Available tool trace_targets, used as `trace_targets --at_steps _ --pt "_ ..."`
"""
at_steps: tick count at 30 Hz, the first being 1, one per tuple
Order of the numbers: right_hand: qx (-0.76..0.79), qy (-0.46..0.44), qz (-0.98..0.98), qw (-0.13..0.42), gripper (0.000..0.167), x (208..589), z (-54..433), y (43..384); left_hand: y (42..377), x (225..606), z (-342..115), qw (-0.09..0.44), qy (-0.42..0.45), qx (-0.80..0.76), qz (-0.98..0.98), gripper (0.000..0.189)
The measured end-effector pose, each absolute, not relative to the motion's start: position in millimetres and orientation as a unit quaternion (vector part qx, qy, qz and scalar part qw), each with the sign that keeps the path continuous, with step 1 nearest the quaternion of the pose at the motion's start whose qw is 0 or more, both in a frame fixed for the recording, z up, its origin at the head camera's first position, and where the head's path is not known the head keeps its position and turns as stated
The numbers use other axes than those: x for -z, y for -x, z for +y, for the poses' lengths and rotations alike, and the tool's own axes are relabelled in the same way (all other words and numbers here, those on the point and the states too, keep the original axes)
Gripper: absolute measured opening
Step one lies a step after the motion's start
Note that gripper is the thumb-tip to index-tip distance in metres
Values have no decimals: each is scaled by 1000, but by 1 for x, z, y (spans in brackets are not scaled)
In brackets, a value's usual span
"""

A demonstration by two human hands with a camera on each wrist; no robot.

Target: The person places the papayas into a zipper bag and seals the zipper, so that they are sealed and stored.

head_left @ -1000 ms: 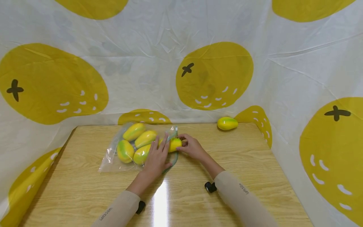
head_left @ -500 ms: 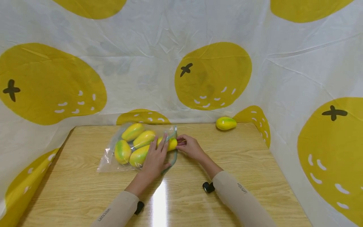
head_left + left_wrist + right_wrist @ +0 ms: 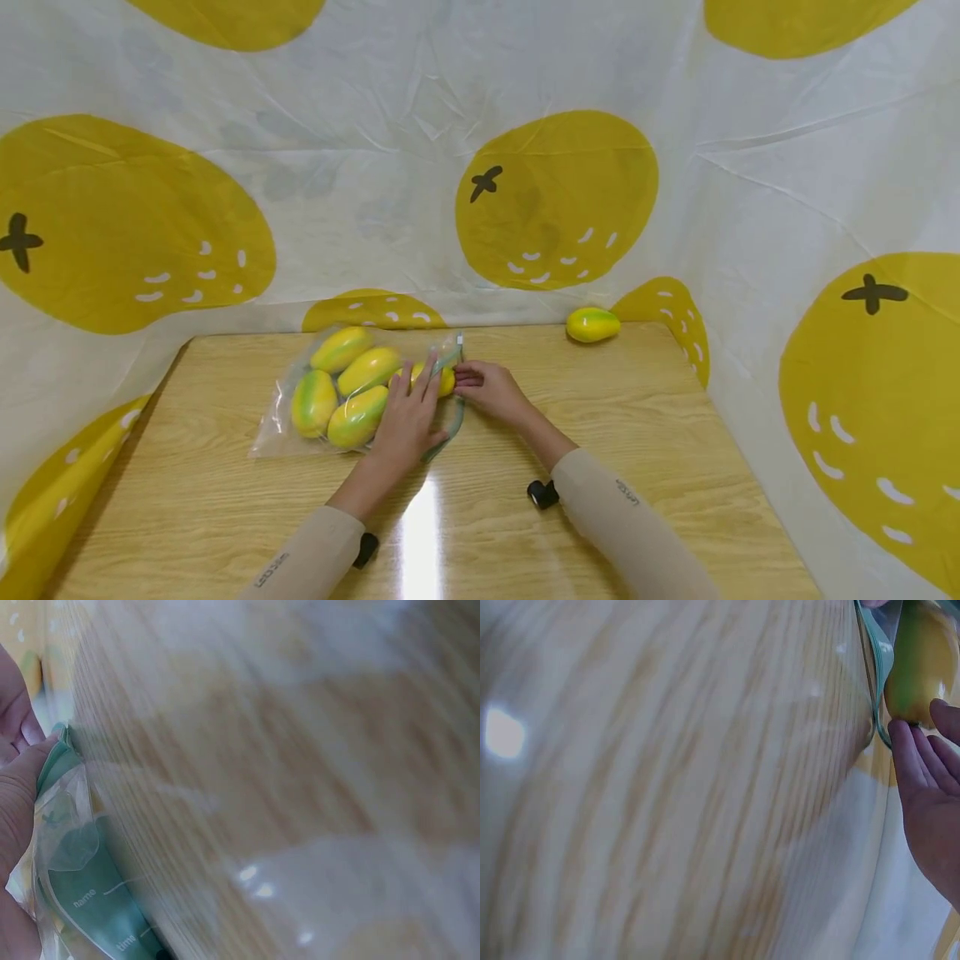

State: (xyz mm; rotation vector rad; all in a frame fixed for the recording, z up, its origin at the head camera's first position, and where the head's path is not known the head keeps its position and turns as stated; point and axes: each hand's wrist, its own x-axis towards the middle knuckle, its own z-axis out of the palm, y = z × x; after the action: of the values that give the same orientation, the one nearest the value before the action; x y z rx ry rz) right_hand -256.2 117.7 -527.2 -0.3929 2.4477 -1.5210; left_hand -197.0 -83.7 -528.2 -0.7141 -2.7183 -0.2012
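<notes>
A clear zip bag (image 3: 281,437) with a green edge lies on the table, several yellow-green papaya-like fruits (image 3: 358,417) inside. My left hand (image 3: 405,421) rests on the bag near its mouth, fingers straight and spread; in the left wrist view the thumb (image 3: 30,761) touches the green edge. Another such papaya (image 3: 447,382) sits in the mouth, partly under the left fingers. My right hand (image 3: 491,392) touches its outer end with nearly straight fingertips. The right wrist view shows the papaya (image 3: 922,667) with the thumb beside it and the fingers at its end.
One more papaya (image 3: 592,325) lies at the back right of the wooden table (image 3: 600,400). A white cloth (image 3: 360,200) with yellow fruit prints hangs behind the table and along both sides. Black wrist cameras (image 3: 542,494) sit under the forearms.
The right hand has moved left, and the papaya at its fingertips has gone deeper into the bag. The fruits inside have shifted left. The left hand has stayed on the bag.
</notes>
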Motion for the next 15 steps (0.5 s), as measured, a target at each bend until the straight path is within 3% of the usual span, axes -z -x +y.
trace_targets --at_steps 5,15 --pt "526 134 830 124 35 523 128 252 198 529 -85 171 251 68 -950 118" --pt "521 102 846 58 36 500 188 254 199 531 -85 179 251 70 -949 120"
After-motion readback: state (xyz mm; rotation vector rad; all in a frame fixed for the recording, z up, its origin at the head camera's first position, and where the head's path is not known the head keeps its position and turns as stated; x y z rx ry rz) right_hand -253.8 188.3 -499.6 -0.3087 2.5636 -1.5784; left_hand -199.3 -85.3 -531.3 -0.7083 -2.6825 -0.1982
